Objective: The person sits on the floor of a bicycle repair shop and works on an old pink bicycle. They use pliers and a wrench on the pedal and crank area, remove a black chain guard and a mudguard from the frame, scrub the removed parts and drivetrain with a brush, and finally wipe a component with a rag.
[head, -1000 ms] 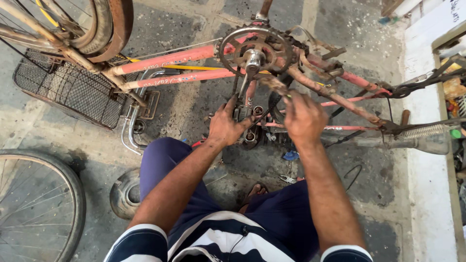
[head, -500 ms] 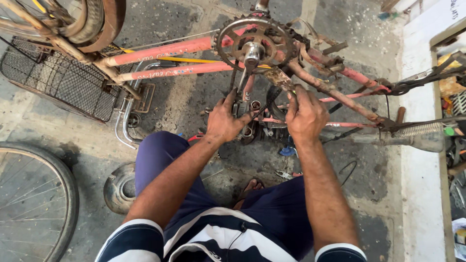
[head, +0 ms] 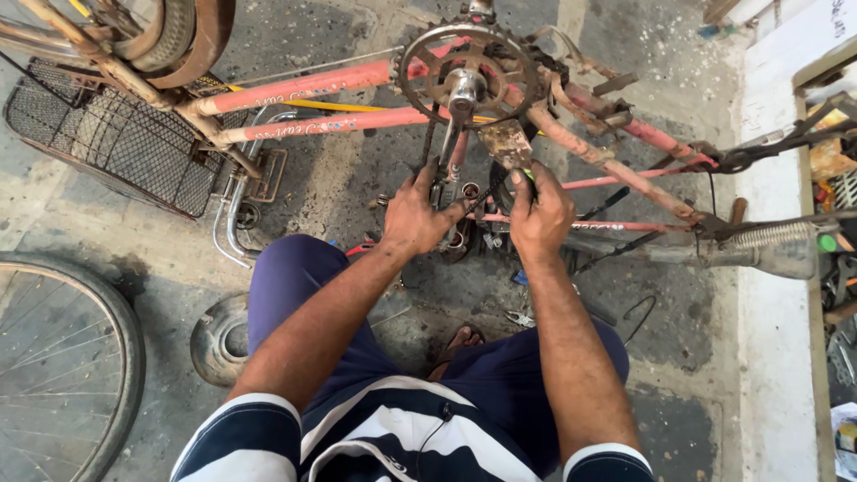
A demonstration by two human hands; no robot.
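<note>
An old pink bicycle frame [head: 312, 89] lies upside down in front of me on the concrete floor. Its rusty chainring [head: 420, 54] and crank [head: 457, 98] sit at the top centre. My left hand [head: 415, 214] grips the lower end of the crank arm, fingers wrapped on it. My right hand [head: 540, 214] is closed on a small green-tipped tool just under a rusty pedal [head: 506, 143]. Small metal parts [head: 486, 239] lie on the floor between my hands.
A wire basket [head: 107, 134] hangs on the frame at the left. A loose spoked wheel [head: 62, 366] lies at the lower left, a round metal hub cover [head: 219, 339] beside my knee. A spring saddle [head: 768, 245] points right, near a white ledge [head: 768, 375].
Both hands have shifted slightly lower on the crank area and my view has tilted, so the frame sits further down and right in the picture. My right hand has closed under the pedal.
</note>
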